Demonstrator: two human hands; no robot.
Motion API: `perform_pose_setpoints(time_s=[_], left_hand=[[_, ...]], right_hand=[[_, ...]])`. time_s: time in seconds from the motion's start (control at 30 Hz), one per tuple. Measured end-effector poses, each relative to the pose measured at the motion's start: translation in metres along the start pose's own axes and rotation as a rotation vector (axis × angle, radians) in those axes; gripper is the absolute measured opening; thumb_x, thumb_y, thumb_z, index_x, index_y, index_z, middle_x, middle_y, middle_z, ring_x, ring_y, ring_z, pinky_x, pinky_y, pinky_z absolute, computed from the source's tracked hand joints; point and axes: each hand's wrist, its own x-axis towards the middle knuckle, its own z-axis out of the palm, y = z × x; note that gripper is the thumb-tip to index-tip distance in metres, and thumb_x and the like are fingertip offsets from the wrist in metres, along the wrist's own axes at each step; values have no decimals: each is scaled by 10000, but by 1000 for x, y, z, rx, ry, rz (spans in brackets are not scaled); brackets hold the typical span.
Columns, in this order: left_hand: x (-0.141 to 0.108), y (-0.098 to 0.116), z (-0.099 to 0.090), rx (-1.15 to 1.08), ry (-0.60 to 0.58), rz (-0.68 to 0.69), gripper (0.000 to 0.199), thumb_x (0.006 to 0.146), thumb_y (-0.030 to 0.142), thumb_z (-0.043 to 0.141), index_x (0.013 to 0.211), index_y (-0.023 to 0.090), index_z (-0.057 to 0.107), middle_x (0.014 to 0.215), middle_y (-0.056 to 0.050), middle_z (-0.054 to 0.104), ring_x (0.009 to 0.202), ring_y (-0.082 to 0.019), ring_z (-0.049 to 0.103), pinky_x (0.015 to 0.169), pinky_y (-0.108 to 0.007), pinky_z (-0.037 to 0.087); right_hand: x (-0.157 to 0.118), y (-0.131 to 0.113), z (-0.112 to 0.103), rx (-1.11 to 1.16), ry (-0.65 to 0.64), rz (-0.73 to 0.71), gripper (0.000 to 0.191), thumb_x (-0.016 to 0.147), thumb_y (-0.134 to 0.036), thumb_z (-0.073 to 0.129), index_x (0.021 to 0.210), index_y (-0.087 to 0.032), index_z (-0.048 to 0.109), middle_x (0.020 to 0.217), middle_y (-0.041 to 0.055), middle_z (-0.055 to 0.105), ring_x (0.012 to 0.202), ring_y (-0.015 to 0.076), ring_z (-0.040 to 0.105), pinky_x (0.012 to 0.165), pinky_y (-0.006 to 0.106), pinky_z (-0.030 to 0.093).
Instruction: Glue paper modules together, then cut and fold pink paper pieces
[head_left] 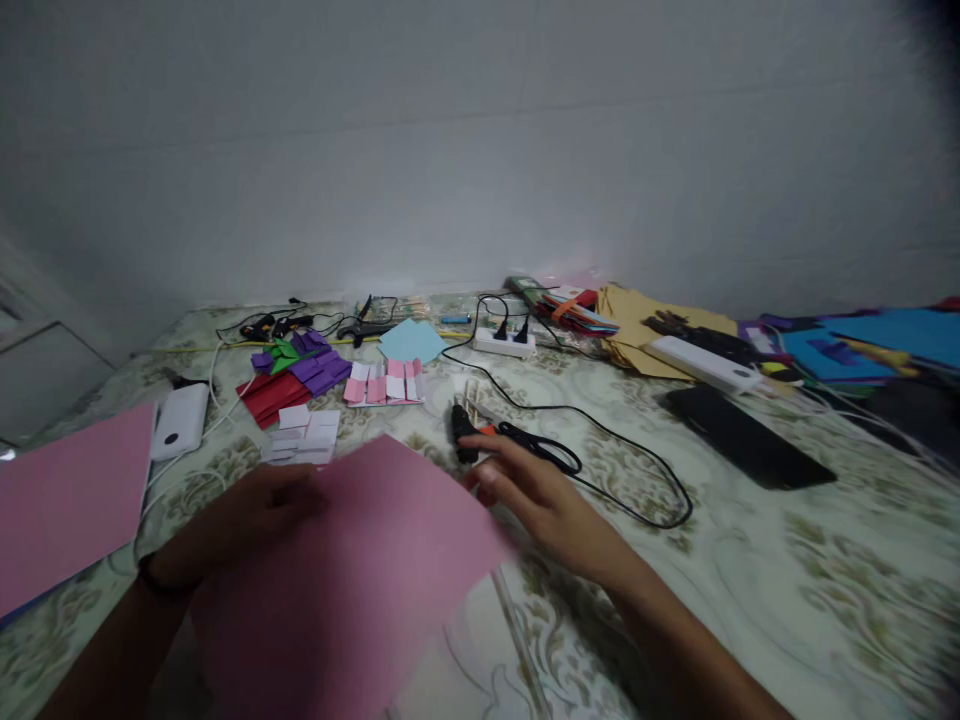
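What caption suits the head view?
Left hand holding a pink sheet, right hand near its edge, above a cluttered table.

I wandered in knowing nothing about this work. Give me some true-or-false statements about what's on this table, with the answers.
1. The left hand is on the large pink sheet of paper. True.

2. A thin dark wristband is worn on the right arm. False: the wristband is on the left arm.

3. Two black plugs sit in the white rectangular power strip. True.

4. The flat black rectangular object lies left of both hands. False: that black object lies to their right.

5. Light blue paper lies beyond the pink-and-white folded pieces. True.
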Motion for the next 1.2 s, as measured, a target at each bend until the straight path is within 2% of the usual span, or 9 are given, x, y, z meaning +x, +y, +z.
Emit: perform_pose_setpoints(time_s=[0.1, 0.17, 0.33, 0.43, 0.6, 0.77, 0.9, 1.1, 1.2], left_hand=[[3, -15, -4, -235, 129, -168, 428, 945, 577, 659, 996, 165, 762, 929, -39, 783, 841, -241, 712, 649, -249, 519], [5, -23, -4, -403, 241, -219, 477, 862, 599, 754, 1064, 166, 749, 942, -50, 787, 793, -233, 710, 619, -249, 517], [6, -21, 3, -732, 376, -253, 634, 737, 551, 885, 1239, 207, 707, 962, -43, 814, 741, -230, 731, 605, -261, 550], [4, -9, 9, -780, 426, -214, 615, 708, 498, 915, 1199, 180, 725, 985, -58, 822, 750, -226, 733, 607, -253, 557], [2, -10, 23, -858, 360, -138, 555, 708, 403, 929, 1170, 179, 720, 1044, -76, 818, 791, -228, 738, 603, -244, 568], [2, -23, 37, -889, 189, -81, 428, 729, 355, 916, 1086, 179, 758, 1014, -61, 811, 838, -248, 735, 665, -267, 599], [2, -19, 40, -930, 63, -98, 404, 752, 367, 900, 1088, 174, 787, 1017, -84, 811, 808, -251, 740, 666, -294, 611], [4, -22, 41, -1091, 137, -140, 288, 776, 378, 893, 983, 187, 833, 905, -57, 811, 696, -199, 721, 549, -233, 561], [8, -34, 45, -1179, 197, -176, 225, 762, 306, 905, 944, 193, 838, 901, -47, 816, 703, -190, 717, 559, -229, 562]], right_hand=[[4, 12, -12, 80, 165, -42, 542, 1084, -474, 510, 1568, -251, 412, 1182, 102, 756, 893, 199, 695, 861, 365, 569], [5, 20, -13, 83, 182, -71, 633, 1075, -448, 553, 1641, -310, 307, 1305, 111, 724, 886, 185, 713, 883, 380, 589], [-3, 23, 7, -69, 21, -162, 660, 1075, -277, 565, 1669, -415, 311, 1367, 75, 716, 899, 169, 734, 892, 370, 614], [-10, 15, 20, -161, -32, -230, 632, 1053, -219, 606, 1625, -424, 433, 1393, 71, 727, 998, 200, 749, 916, 370, 620], [-12, 5, 27, -155, -113, -290, 611, 991, -222, 737, 1539, -435, 571, 1480, 39, 697, 1318, 256, 683, 1120, 423, 551], [-12, 1, 31, 105, -189, -229, 424, 922, -275, 833, 1329, -376, 773, 1261, 48, 810, 1067, 215, 801, 885, 270, 648], [-11, -3, 31, 192, -229, -196, 293, 927, -295, 827, 1218, -322, 833, 1102, 55, 845, 913, 192, 813, 781, 225, 640], [-11, -8, 26, 104, -306, -139, 192, 934, -303, 814, 1116, -267, 863, 1039, 76, 834, 929, 196, 791, 820, 245, 632], [-12, -2, 26, -50, -278, -179, 225, 940, -275, 794, 1161, -279, 841, 1198, 104, 786, 1083, 244, 763, 920, 324, 634]])
